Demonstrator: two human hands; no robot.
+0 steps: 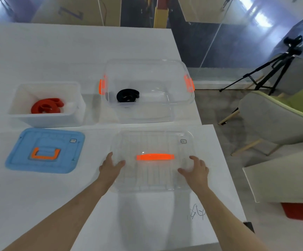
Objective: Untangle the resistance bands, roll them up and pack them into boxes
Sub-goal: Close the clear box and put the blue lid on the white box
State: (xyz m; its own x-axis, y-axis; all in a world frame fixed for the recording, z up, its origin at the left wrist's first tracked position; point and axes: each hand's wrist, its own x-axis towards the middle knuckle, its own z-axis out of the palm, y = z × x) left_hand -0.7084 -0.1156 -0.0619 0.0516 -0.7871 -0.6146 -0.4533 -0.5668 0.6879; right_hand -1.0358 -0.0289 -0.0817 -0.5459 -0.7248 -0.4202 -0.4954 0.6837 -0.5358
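A rolled red resistance band (45, 106) lies in the white box (45, 118) at the left. Coiled up in the clear box (147, 65) with orange side latches is a black band (127, 96). In front of that box is a clear lid (152, 178) with an orange handle (155, 157). My left hand (111, 167) grips the lid's left edge and my right hand (196, 171) grips its right edge, thumbs on top. A shadow on the table below suggests the lid is slightly raised.
A blue lid (43, 151) with an orange handle lies flat on the white table (38, 196), in front of the white box. The table's right edge runs close to the clear box. Beyond it stand a tripod (274, 67) and a grey-green chair (277, 113).
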